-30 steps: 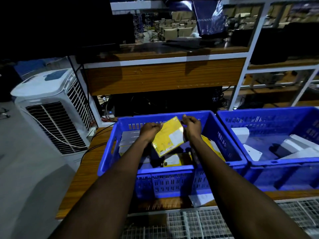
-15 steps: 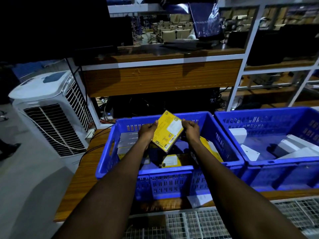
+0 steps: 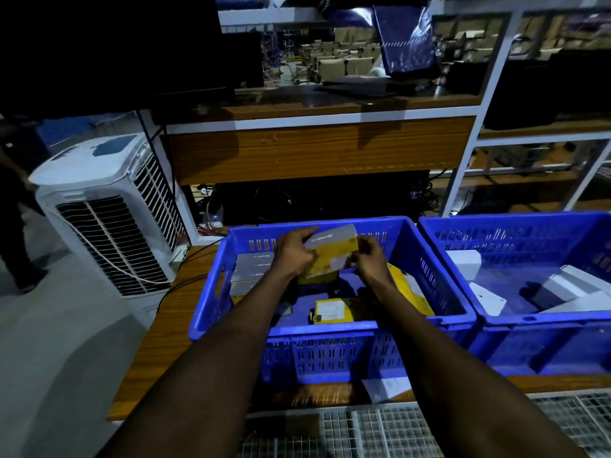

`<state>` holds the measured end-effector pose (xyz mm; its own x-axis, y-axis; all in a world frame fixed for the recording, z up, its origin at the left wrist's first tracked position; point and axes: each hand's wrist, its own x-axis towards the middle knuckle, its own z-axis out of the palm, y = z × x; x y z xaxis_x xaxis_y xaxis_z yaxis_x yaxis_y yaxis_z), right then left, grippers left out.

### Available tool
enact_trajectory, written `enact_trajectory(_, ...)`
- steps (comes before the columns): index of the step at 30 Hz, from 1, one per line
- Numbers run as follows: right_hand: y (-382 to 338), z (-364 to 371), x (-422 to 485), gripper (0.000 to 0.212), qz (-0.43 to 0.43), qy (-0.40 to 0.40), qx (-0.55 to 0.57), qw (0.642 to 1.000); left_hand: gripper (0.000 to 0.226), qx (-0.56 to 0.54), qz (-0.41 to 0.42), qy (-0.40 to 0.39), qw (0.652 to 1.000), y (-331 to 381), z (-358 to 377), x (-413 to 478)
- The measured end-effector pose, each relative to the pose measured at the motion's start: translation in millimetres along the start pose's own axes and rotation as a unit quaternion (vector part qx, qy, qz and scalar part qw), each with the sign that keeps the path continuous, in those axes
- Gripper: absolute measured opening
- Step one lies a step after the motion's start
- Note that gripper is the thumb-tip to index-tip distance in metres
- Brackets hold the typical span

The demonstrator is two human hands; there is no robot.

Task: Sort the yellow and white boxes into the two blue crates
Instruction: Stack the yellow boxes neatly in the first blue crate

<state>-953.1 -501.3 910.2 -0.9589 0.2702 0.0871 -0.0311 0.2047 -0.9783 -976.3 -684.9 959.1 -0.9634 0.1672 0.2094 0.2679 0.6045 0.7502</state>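
Over the left blue crate [image 3: 330, 328] I hold a yellow box [image 3: 332, 256] with a grey printed edge facing up. My left hand [image 3: 294, 254] grips its left end and my right hand [image 3: 368, 259] pinches its right end. Inside this crate, several boxes stand in a row with grey edges up [image 3: 254, 269] at the left. One yellow box [image 3: 330, 311] lies on the floor and another [image 3: 410, 292] leans on the right wall. The right blue crate [image 3: 545, 325] holds several white boxes [image 3: 575, 289].
Both crates sit on a wooden table [image 3: 165, 328]. A white air cooler [image 3: 105, 219] stands to the left, with cables running behind the table. A wooden shelf unit [image 3: 320, 147] rises behind. A wire grid [image 3: 363, 431] lies nearest me. A person's leg [image 3: 16, 246] shows far left.
I have turned the yellow box from showing its flat yellow face to grey edge up, and moved it toward the crate's back wall. Both hands stay on it.
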Motion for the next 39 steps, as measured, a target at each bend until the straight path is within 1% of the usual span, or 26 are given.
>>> enact_trajectory(3,-5,0,-5,0.043,-0.019,0.003,-0.035,0.999,0.057,0.051,0.031,-0.001,0.998,-6,5,1)
enact_trajectory(6,-6,3,0,0.051,-0.063,0.015,-0.097,0.993,0.056,0.082,0.029,0.006,0.996,-12,9,9)
enact_trajectory(9,-3,9,9,0.058,-0.102,0.035,-0.137,0.985,0.055,0.153,0.035,-0.004,0.988,-18,10,12)
enact_trajectory(11,-1,13,14,0.058,-0.113,0.024,-0.181,0.977,0.055,0.182,0.043,-0.005,0.982,-24,10,14)
enact_trajectory(13,2,16,16,0.056,-0.118,-0.006,-0.225,0.967,0.056,0.194,0.052,-0.006,0.98,-31,12,14)
enact_trajectory(16,7,20,21,0.053,-0.091,-0.035,-0.258,0.961,0.057,0.19,0.048,-0.023,0.98,-42,16,15)
enact_trajectory(20,9,22,28,0.051,-0.077,-0.032,-0.274,0.958,0.056,0.167,0.05,-0.028,0.984,-51,23,17)
enact_trajectory(24,13,25,32,0.045,-0.055,-0.043,-0.282,0.957,0.058,0.132,0.064,-0.013,0.989,-60,24,17)
enact_trajectory(26,17,30,35,0.044,-0.056,-0.052,-0.289,0.954,0.059,0.123,0.057,-0.007,0.991,-64,22,18)
enact_trajectory(28,22,35,42,0.046,-0.051,-0.05,-0.302,0.951,0.055,0.144,0.053,-0.004,0.988,-65,20,18)
enact_trajectory(31,27,40,50,0.05,-0.039,-0.06,-0.322,0.944,0.05,0.16,0.072,-0.014,0.984,-66,19,18)
enact_trajectory(36,29,44,55,0.047,-0.018,-0.073,-0.351,0.934,0.055,0.212,0.075,-0.04,0.973,-74,25,25)
enact_trajectory(39,31,45,57,0.044,-0.013,-0.071,-0.352,0.933,0.058,0.237,0.075,-0.051,0.967,-78,28,30)
